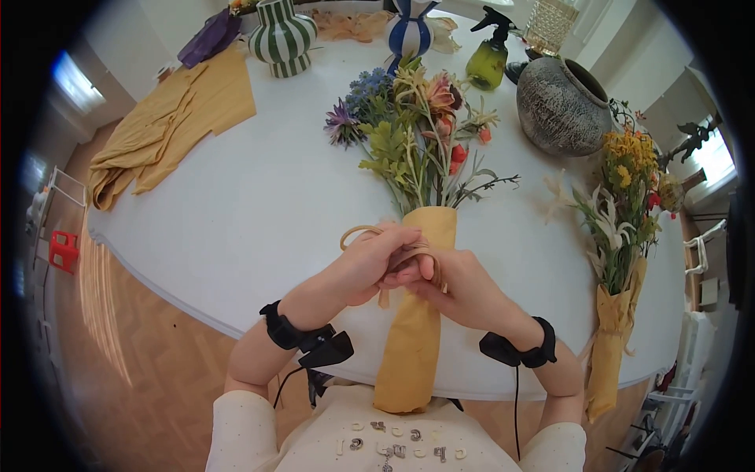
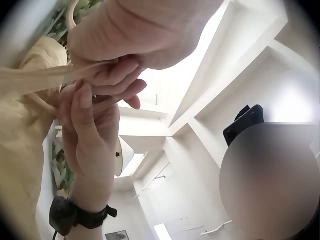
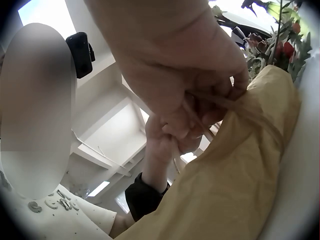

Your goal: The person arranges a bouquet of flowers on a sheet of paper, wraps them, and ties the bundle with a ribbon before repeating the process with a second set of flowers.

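A bouquet of artificial-looking flowers [image 1: 417,130] lies on the table, its stems wrapped in yellow paper [image 1: 409,346]. Around the upper part of the wrap runs a thin tan ribbon [image 3: 255,115]. Both hands meet over it: my left hand [image 1: 373,263] grips the ribbon, a loop of which sticks out at its left. Fingers of my right hand [image 1: 476,291] pinch another part of the ribbon close beside. In the left wrist view, a flat length of ribbon [image 2: 35,80] stretches across the paper. The crossing of the ribbon is partly hidden by the fingers.
A second wrapped bouquet [image 1: 617,307] lies at the right edge of the white table [image 1: 236,212]. Folded yellow paper [image 1: 181,118] is at the left. Toward the back stand a green-striped vase [image 1: 281,38], a blue-striped vase [image 1: 410,35], a spray bottle [image 1: 487,59] and a grey pot [image 1: 558,110].
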Demonstrator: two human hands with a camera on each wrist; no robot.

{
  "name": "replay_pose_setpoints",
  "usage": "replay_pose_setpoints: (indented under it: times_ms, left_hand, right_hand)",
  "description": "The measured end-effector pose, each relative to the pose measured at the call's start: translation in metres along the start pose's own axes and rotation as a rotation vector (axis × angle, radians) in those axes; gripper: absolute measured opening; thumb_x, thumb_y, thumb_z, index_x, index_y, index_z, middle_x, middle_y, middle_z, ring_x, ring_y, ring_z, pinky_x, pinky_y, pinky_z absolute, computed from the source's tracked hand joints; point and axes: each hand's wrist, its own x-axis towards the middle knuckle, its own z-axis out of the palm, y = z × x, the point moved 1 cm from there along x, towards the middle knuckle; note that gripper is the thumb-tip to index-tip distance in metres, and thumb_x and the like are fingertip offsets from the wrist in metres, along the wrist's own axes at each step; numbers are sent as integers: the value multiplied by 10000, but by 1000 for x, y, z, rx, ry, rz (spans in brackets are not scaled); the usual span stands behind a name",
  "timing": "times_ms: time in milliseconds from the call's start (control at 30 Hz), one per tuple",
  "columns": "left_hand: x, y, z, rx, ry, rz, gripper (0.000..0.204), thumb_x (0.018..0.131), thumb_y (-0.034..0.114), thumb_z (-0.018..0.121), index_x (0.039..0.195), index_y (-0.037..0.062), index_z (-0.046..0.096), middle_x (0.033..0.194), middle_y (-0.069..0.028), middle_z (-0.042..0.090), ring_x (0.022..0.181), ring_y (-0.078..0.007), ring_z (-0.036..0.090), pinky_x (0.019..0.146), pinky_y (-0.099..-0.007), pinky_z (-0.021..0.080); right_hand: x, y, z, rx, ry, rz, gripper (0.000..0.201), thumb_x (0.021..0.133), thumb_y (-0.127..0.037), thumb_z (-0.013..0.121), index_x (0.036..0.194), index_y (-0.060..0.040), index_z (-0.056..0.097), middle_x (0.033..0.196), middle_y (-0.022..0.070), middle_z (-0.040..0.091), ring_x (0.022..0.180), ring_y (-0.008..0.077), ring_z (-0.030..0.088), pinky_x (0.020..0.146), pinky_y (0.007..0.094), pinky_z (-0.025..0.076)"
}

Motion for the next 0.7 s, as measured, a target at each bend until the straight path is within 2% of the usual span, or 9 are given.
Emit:
replay_pose_setpoints:
  times_ms: [67, 200, 300, 367, 400, 467, 600, 667, 700]
  left_hand:
    - [-6, 9, -5, 21, 196, 124, 373, 934, 250, 342, 641, 65, 480, 472, 36, 346, 392, -50, 227, 366, -198, 177]
    - [-23, 11, -47, 66, 188, 45, 385, 946, 268, 344, 621, 84, 438, 477, 47, 319, 403, -45, 237, 380, -190, 180]
    - [-33, 8, -59, 11, 196, 42, 402, 956, 277, 343, 594, 105, 370, 489, 60, 272, 420, -41, 242, 392, -190, 180]
    - [-38, 7, -60, 224, 116, 181, 415, 962, 289, 341, 586, 114, 324, 500, 67, 231, 432, -42, 238, 396, -192, 172]
    - [-40, 9, -59, 228, 115, 179, 415, 962, 289, 341, 586, 114, 324, 500, 67, 231, 432, -42, 238, 396, -192, 172]
    - [-46, 17, -60, 292, 200, 338, 416, 961, 290, 348, 586, 111, 335, 498, 61, 245, 440, -42, 232, 402, -197, 178]
    - [-47, 16, -81, 560, 282, 351, 419, 955, 287, 368, 577, 106, 363, 496, 48, 298, 445, -44, 249, 406, -204, 195]
    - [-48, 11, -85, 659, 288, 240, 429, 944, 289, 399, 562, 96, 378, 503, 36, 347, 454, -41, 278, 414, -203, 218]
    - [-51, 12, -85, 661, 292, 240, 429, 944, 289, 399, 562, 96, 378, 503, 36, 347, 454, -41, 278, 414, -203, 218]
  right_hand:
    - [0, 2, -2, -3, -24, 111, 69, 841, -64, 529, 851, 4, 519, 703, 84, 561, 579, 184, 561, 564, 300, 449]
    - [-8, 4, -17, 107, -103, 176, 146, 882, -48, 440, 799, 5, 548, 681, 74, 559, 570, 172, 551, 564, 286, 445]
    - [-12, 17, -17, 267, -89, 53, 174, 896, -54, 415, 820, -1, 561, 633, 57, 557, 562, 151, 541, 558, 275, 442]
    - [-9, 21, -21, 323, -183, 34, 268, 925, -66, 338, 884, 14, 590, 669, 77, 563, 568, 113, 524, 592, 234, 448]
    - [-7, 22, -26, 324, -180, 32, 268, 925, -66, 338, 884, 14, 590, 669, 77, 563, 568, 113, 524, 592, 234, 448]
    - [-3, 21, -32, 181, -351, 53, 268, 920, -55, 337, 908, 20, 594, 704, 72, 584, 581, 125, 530, 583, 243, 449]
    - [-4, 25, -35, 235, -366, 157, 238, 912, -58, 381, 931, 20, 605, 724, 66, 596, 580, 124, 511, 574, 237, 438]
    - [-4, 37, -36, 460, -282, 138, 321, 933, -183, 413, 765, 16, 601, 635, 20, 569, 604, 96, 517, 571, 239, 421]
    - [-5, 39, -38, 462, -285, 136, 321, 933, -183, 413, 765, 16, 601, 635, 20, 569, 604, 96, 517, 571, 239, 421]
